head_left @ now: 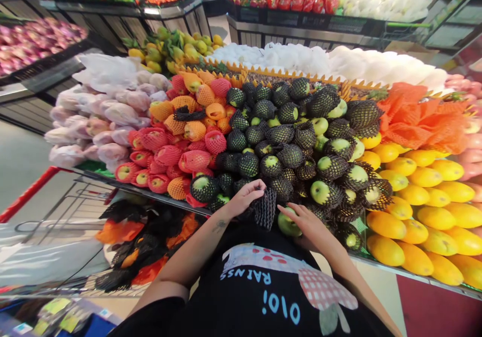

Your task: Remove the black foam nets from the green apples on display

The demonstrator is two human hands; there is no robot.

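Note:
My left hand (245,197) pinches a black foam net sleeve (265,209) that hangs down in front of my shirt. Just to the right, my right hand (309,222) has its fingers round a bare green apple (288,223), partly hidden under them. Both hands are at the front edge of the display, close to my body. Directly beyond them is a heap of green apples (270,166), most of them in black net sleeves and a few partly bare. The net sleeve and the apple in my hands are apart.
Apples in pink and orange nets (194,162) lie left of the green ones, beside pale wrapped fruit (109,121). Yellow melons (437,217) and orange netting (422,118) are on the right. A red-handled cart (30,194) with discarded nets (145,246) stands at the lower left.

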